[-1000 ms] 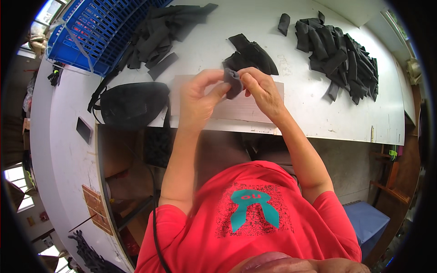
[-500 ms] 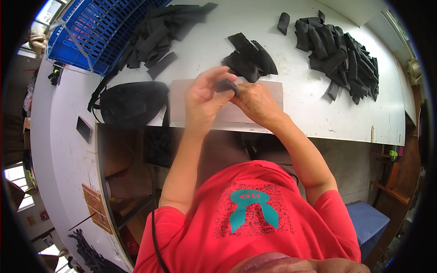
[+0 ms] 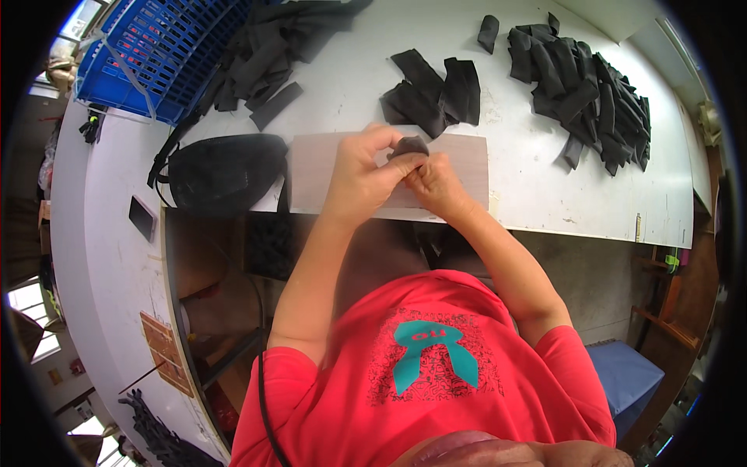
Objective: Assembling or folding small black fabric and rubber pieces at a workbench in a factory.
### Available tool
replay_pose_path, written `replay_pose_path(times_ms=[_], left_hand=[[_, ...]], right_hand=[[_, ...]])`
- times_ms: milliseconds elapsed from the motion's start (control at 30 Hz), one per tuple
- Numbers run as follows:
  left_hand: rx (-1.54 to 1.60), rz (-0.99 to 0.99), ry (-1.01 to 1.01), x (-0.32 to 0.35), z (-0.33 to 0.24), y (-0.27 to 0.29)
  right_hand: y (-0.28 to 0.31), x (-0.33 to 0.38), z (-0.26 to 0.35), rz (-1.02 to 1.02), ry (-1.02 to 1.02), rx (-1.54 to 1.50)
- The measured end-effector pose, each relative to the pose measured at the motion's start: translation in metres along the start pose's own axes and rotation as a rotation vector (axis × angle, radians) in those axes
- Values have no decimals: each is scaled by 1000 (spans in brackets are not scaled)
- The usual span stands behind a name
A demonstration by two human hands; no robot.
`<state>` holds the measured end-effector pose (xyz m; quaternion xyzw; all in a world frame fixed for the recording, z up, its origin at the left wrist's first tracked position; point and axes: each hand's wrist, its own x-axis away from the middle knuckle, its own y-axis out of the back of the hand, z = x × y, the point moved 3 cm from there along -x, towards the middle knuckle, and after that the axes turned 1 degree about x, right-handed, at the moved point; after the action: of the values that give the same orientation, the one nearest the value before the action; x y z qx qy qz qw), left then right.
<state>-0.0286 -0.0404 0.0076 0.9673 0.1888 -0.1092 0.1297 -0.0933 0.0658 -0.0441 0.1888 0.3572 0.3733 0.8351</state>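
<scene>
Between my two hands is a small dark fabric piece (image 3: 411, 145), bent over at its top. My left hand (image 3: 366, 167) pinches it with thumb and fingers from the left. The curled fingers of my right hand (image 3: 437, 185) close on its lower right end, beside the left thumb. Both hands are raised over a pale wood-grain board (image 3: 311, 175) at the table's front edge. Just beyond them lies a small group of black fabric strips (image 3: 424, 97). What the right fingertips do under the piece is hidden.
A large heap of black strips (image 3: 580, 97) covers the right of the white table (image 3: 545, 194), with one loose strip (image 3: 488, 33) beside it. Another heap (image 3: 268, 58) lies far left, near a blue plastic basket (image 3: 156, 58). A black bag (image 3: 226, 173) sits left of the board; a phone (image 3: 142, 218) lies further left.
Both hands have shifted slightly right and nearer to me with the fabric piece, which now stands more upright. One strip in the group beyond them has swung out to the right.
</scene>
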Motion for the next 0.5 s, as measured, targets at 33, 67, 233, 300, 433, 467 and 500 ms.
replay_pose_path(times_ms=[33, 67, 233, 300, 433, 467, 500], left_hand=[[24, -41, -2, 2, -1, 1], [48, -82, -3, 4, -2, 0], [537, -243, -74, 11, -18, 2], [646, -246, -28, 16, -17, 5], [1049, -287, -22, 21, 3, 19], [1067, -288, 1, 22, 8, 18], [1085, -288, 23, 23, 12, 17]], right_hand=[[-6, 1, -1, 44, -74, 11], [-6, -1, -1, 64, -94, -6], [17, -19, 13, 192, -140, 148], [24, -23, 20, 159, -41, 147], [38, -40, 44, 120, 34, 277], [32, -36, 37, 115, 28, 280], [19, -28, 24, 141, 13, 264]])
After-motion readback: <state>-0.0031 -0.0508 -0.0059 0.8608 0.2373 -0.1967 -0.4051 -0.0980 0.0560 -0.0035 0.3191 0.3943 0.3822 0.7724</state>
